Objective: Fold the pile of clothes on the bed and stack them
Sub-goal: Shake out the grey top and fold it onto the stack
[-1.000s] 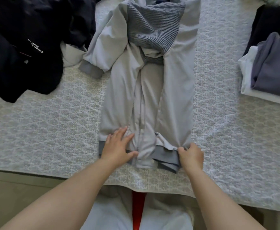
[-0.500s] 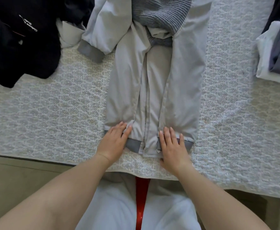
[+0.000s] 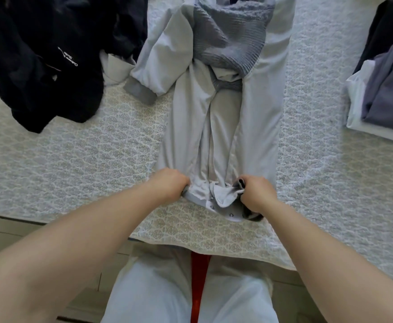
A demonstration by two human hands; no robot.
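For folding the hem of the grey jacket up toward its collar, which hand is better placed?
Neither clearly: it likely needs both. The left hand grips the hem's left corner of the grey jacket; the right hand grips the bunched right corner, so both can lift together.

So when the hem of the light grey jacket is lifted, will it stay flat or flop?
Probably it flops: the light grey jacket already bunches where the left hand and right hand grip its hem. It looks light, as the thin cloth wrinkles. The loose sleeve would likely dangle.
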